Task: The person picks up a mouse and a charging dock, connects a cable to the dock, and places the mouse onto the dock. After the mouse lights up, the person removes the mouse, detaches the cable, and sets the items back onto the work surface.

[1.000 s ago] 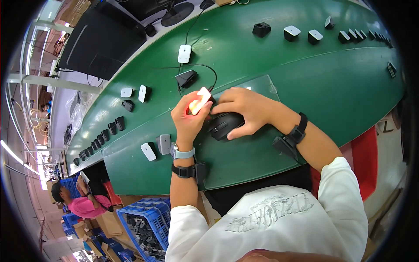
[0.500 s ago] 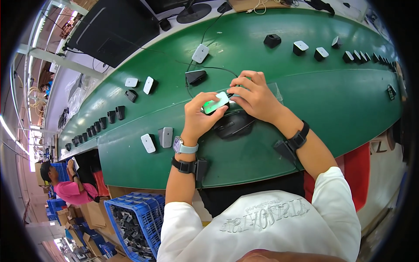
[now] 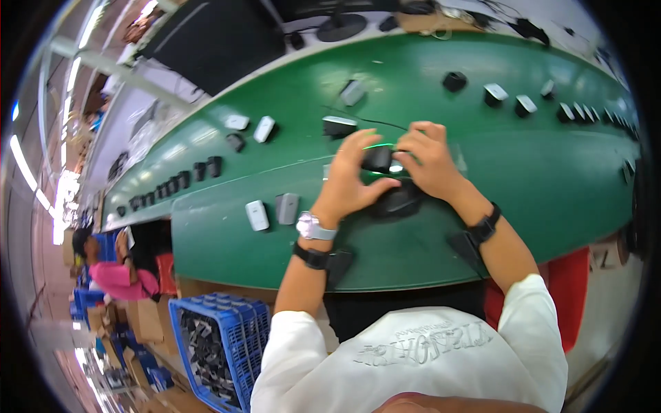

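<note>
A small black device (image 3: pixel 376 160) with a green glow along its edges sits between my hands, its black side showing. My left hand (image 3: pixel 344 180) grips it, fingers over the far edge and thumb near its lower edge. At the device's right end, my right hand (image 3: pixel 432 164) has its fingers curled together; what they pinch is hidden. A thin black cable (image 3: pixel 368 120) runs toward that hand. Just below lies a dark rounded object (image 3: pixel 399 201), blurred. Two white-and-grey devices (image 3: pixel 257 215) stand left of my left wrist, and another device (image 3: pixel 339 126) is beyond my fingers.
The green table (image 3: pixel 406 258) carries a row of black devices (image 3: pixel 184 179) at left and white-faced ones (image 3: pixel 525 105) at right. A blue crate (image 3: pixel 258 330) full of black parts stands below left. A person in pink (image 3: pixel 113 275) sits far left. Monitors (image 3: pixel 220 41) line the back.
The device has turned from its white, green-lit face to its black side. My left thumb and fingers have spread wider around it. The whole view has shifted, so the table appears further right.
</note>
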Action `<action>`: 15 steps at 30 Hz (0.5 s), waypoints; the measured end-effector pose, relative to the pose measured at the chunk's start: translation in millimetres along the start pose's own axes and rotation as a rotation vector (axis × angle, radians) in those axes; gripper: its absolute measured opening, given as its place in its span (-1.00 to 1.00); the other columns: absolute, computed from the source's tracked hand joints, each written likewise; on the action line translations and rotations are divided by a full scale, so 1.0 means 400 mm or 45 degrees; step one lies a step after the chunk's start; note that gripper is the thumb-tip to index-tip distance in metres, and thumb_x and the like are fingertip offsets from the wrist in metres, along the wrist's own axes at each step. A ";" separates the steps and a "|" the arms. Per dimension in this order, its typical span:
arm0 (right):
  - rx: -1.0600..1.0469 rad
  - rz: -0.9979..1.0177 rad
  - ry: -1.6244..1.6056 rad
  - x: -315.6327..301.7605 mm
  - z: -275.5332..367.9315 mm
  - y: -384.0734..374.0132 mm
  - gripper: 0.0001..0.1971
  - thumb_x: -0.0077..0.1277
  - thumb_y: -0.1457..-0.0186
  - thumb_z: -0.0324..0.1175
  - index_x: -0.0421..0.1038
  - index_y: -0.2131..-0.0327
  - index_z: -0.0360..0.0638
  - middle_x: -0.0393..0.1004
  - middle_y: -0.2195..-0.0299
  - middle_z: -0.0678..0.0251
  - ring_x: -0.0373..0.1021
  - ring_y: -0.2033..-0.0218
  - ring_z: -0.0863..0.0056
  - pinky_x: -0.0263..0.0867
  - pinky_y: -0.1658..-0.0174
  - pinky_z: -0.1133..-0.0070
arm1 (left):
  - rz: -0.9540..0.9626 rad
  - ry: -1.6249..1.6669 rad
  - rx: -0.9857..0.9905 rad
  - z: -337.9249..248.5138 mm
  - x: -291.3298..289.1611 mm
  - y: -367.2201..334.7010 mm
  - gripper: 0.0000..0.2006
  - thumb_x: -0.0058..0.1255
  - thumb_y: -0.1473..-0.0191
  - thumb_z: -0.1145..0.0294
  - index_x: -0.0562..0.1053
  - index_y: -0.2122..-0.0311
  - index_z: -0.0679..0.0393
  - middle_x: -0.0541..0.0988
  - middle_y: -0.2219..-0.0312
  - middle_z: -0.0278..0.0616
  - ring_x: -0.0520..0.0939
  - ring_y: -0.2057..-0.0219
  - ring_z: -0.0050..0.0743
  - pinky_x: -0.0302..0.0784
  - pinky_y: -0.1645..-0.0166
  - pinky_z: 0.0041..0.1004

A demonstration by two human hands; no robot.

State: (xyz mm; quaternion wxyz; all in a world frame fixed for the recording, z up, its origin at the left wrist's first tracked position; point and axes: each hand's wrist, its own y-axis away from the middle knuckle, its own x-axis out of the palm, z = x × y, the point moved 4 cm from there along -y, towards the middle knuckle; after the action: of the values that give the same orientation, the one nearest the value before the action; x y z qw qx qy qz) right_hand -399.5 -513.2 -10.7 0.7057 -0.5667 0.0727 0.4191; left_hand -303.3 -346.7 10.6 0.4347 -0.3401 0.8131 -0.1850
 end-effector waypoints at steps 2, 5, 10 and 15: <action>0.181 -0.031 -0.096 -0.002 -0.029 0.011 -0.91 0.24 -0.11 -0.39 0.53 0.31 -0.08 0.53 0.27 0.43 0.37 0.03 0.30 0.14 -0.07 0.30 | 0.080 -0.251 0.123 -0.025 0.010 -0.019 -0.32 0.43 0.17 0.50 0.45 -0.14 0.20 0.57 -0.01 0.01 0.57 -0.06 0.11 0.52 -0.17 -0.11; 0.282 -0.012 -0.244 0.000 -0.026 0.008 -0.93 0.12 -0.22 -0.44 0.47 0.35 -0.19 0.50 0.26 0.34 0.37 0.06 0.33 0.18 -0.13 0.42 | 0.224 -0.331 0.124 -0.059 -0.019 -0.030 -0.40 0.32 0.18 0.63 0.49 -0.09 0.21 0.60 0.02 -0.01 0.62 0.03 0.08 0.57 -0.11 -0.14; 0.641 -0.313 -0.513 -0.039 -0.177 0.074 -0.87 0.01 -0.31 -0.43 0.45 0.33 -0.25 0.44 0.20 0.30 0.37 0.08 0.46 0.25 -0.06 0.53 | 0.088 -0.449 -0.089 0.062 -0.232 -0.025 -0.57 0.36 0.04 0.46 0.54 0.02 0.26 0.69 0.16 0.04 0.72 0.18 0.05 0.67 0.06 -0.24; 0.236 -0.016 -0.163 -0.011 -0.041 -0.005 -0.89 0.06 -0.28 -0.41 0.46 0.30 -0.26 0.48 0.25 0.31 0.38 0.07 0.39 0.29 -0.04 0.48 | -0.193 -1.190 -0.954 0.465 -0.605 0.153 -0.41 0.40 0.05 -0.06 0.53 0.17 0.32 0.70 0.28 0.17 0.71 0.22 0.23 0.63 0.11 -0.05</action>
State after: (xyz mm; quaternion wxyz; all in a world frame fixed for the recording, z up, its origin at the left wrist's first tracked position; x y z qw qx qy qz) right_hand -394.7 -529.5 -12.4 0.7609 -0.4714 0.0624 0.4415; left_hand -77.8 -131.9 11.7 0.5823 -0.5723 0.5193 0.2526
